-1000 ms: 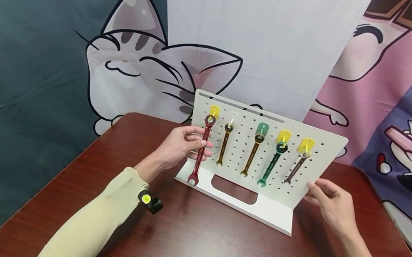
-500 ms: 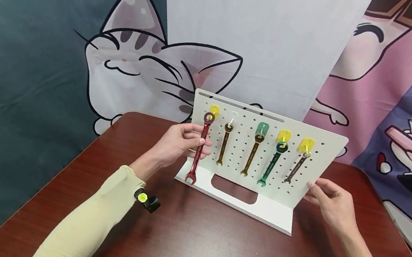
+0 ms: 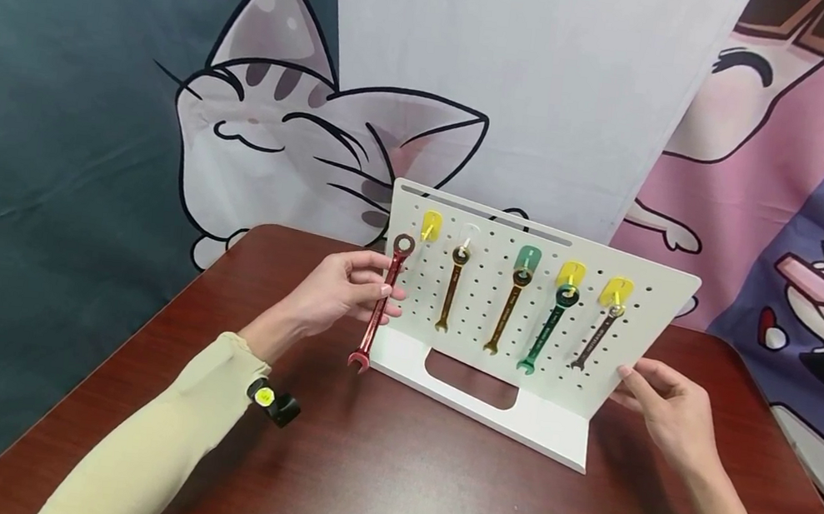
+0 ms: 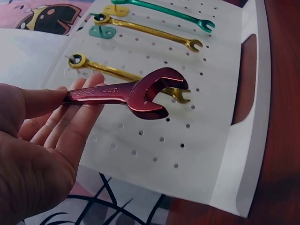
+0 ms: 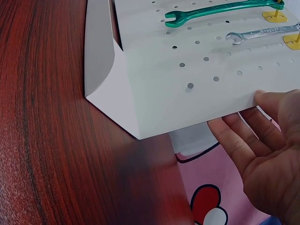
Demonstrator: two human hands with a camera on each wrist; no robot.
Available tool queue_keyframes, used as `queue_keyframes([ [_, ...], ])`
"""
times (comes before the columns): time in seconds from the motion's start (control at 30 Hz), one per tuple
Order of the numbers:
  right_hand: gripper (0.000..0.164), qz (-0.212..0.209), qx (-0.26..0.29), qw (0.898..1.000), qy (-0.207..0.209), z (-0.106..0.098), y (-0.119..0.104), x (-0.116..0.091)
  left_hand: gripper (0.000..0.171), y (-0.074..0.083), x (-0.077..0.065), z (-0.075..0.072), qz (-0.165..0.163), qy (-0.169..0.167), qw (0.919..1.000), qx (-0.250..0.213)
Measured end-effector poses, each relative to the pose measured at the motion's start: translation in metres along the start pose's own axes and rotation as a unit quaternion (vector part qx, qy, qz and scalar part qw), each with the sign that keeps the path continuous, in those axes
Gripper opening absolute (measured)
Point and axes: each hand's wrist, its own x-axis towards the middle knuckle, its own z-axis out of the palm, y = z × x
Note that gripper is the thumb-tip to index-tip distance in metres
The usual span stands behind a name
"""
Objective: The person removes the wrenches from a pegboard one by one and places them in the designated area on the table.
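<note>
My left hand [image 3: 336, 291] pinches a red combination wrench [image 3: 380, 304] by its shaft, thumb in front and fingers behind. The wrench tilts with its ring end up, just left of a bare yellow hook [image 3: 431, 225] and apart from it. In the left wrist view its open jaw end [image 4: 150, 96] points away from the palm. A white pegboard stand [image 3: 483, 298] stands on the table. At its right edge my right hand [image 3: 675, 410] grips the panel, thumb on the front and fingers behind, as the right wrist view [image 5: 276, 145] also shows.
Hanging on the pegboard are two gold wrenches [image 3: 451, 290] [image 3: 506, 313], a green wrench [image 3: 547, 330] and a small silver wrench [image 3: 595, 339]. The dark red-brown table [image 3: 389, 472] extends in front. A printed cloth backdrop [image 3: 536, 77] hangs behind it.
The red wrench has come off the yellow hook and moved left and slightly toward me with my left hand. My right hand keeps its grip on the panel edge.
</note>
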Motion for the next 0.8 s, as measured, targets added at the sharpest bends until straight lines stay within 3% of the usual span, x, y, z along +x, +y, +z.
queue_keyframes([
  [0.53,0.027,0.003,-0.007,1.000,0.002,0.000,-0.001,0.000,0.045,-0.019,-0.014,-0.034,-0.021,0.018,0.9994,0.019],
  [0.8,0.021,0.002,0.055,0.998,-0.003,0.000,0.001,0.000,0.046,-0.031,-0.021,-0.051,-0.038,0.037,0.9982,0.028],
])
